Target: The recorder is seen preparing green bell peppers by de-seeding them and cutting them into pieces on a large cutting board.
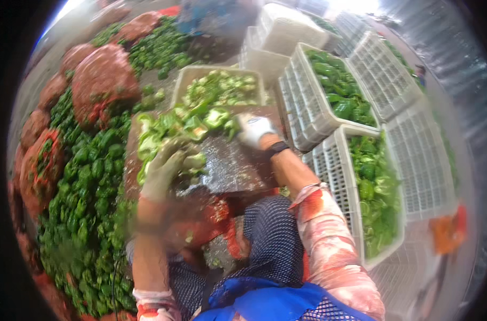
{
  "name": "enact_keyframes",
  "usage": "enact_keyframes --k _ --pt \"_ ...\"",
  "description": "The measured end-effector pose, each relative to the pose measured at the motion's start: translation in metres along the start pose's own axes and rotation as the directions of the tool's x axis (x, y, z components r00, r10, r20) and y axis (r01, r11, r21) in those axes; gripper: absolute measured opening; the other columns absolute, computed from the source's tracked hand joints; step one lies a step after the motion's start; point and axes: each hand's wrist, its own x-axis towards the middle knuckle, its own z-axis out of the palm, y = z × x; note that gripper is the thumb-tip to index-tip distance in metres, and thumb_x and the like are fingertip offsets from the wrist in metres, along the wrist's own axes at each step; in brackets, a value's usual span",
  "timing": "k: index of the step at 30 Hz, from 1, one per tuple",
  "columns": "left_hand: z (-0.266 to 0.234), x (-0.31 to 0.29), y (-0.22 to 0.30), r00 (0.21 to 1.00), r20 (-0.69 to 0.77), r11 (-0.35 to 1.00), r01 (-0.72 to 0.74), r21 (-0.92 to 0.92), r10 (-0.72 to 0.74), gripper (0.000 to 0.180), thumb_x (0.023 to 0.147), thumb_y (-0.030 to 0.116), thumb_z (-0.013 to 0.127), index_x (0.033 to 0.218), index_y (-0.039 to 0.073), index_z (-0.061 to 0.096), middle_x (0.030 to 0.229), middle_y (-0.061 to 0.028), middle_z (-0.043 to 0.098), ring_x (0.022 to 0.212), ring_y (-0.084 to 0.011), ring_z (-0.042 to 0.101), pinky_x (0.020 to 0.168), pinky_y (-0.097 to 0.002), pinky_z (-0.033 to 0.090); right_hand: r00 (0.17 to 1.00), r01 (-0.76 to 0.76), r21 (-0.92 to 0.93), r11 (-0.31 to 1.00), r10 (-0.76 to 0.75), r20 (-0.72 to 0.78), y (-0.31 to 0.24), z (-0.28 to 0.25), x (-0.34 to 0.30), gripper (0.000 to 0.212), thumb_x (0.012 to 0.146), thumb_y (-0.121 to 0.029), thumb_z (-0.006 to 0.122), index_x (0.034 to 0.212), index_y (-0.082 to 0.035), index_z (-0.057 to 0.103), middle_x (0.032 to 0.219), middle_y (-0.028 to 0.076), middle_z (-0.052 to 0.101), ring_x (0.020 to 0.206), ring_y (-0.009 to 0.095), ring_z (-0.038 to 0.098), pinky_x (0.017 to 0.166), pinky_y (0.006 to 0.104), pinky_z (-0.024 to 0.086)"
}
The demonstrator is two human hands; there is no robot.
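At the left side of a wet brown board (248,168), my left hand (165,165), in a pale glove, is curled against a cut green pepper (197,162); its fingertips are partly blurred. My right hand (254,130), in a white glove, is closed at the board's right side, and whatever it may hold is hidden. Right beside its fingers is another piece of green pepper (231,127). Split pepper halves (192,125), showing pale insides, lie in a row along the far and left parts of the board.
Beyond the board stands a pale crate (180,85) of cut pepper pieces. White crates (334,160) with green peppers and pepper pieces line my right. Whole green peppers (85,198) are heaped on my left, among red mesh sacks (105,80). More white crates (286,32) are stacked farther back.
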Motion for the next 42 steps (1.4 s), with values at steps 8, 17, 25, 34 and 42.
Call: enact_keyframes --k 8,17,25,34,42 --pt "0.008 -0.001 -0.018 0.987 0.086 0.989 -0.132 -0.064 0.137 0.040 0.096 0.016 0.049 0.135 0.007 0.043 0.125 -0.0125 0.053 0.111 -0.0228 0.057 0.078 -0.0381 0.055 0.990 -0.118 0.985 0.130 -0.065 0.127 -0.048 -0.057 -0.057 0.039 0.074 -0.017 0.076 0.108 -0.006 0.062 0.092 0.005 0.066 0.082 0.014 0.061 0.074 0.0284 0.050" --pt "0.006 -0.018 -0.018 0.700 0.385 0.222 -0.610 0.761 0.602 0.046 0.092 0.001 0.051 0.135 0.001 0.038 0.145 -0.0195 0.032 0.126 -0.0333 0.046 0.102 -0.0383 0.041 0.997 0.077 0.875 0.478 -0.022 -0.076 -0.150 -0.107 -0.114 0.049 0.076 -0.023 0.067 0.117 -0.001 0.052 0.105 0.023 0.062 0.101 0.039 0.059 0.087 0.0407 0.047" --pt "-0.004 -0.015 -0.022 0.953 0.119 0.945 -0.295 0.140 0.279 0.045 0.102 0.027 0.038 0.139 0.003 0.036 0.138 -0.0154 0.044 0.121 -0.0234 0.050 0.097 -0.0345 0.044 0.978 0.050 0.991 -0.128 -0.197 -0.074 -0.149 -0.055 -0.095 0.033 0.082 0.002 0.056 0.114 -0.004 0.055 0.086 0.001 0.059 0.074 0.009 0.056 0.063 0.0270 0.049" --pt "-0.033 0.019 -0.038 0.878 0.291 0.656 -0.477 0.585 0.379 0.046 0.084 0.006 0.063 0.126 -0.002 0.049 0.115 -0.0061 0.056 0.100 -0.0125 0.055 0.086 -0.0240 0.047 0.900 -0.109 0.906 -0.408 -0.428 -0.085 -0.123 -0.075 -0.105 0.026 0.084 0.000 0.055 0.109 -0.005 0.057 0.088 -0.001 0.060 0.080 0.007 0.054 0.069 0.0256 0.047" --pt "-0.004 0.005 -0.034 0.993 -0.023 0.972 -0.109 0.208 0.117 0.035 0.086 0.000 0.058 0.119 0.005 0.052 0.097 -0.0040 0.058 0.076 -0.0073 0.055 0.063 -0.0176 0.046 0.966 0.258 0.866 0.429 -0.136 -0.220 -0.123 -0.061 -0.107 0.023 0.080 -0.009 0.055 0.101 -0.001 0.055 0.085 0.018 0.063 0.079 0.033 0.064 0.069 0.0404 0.050"
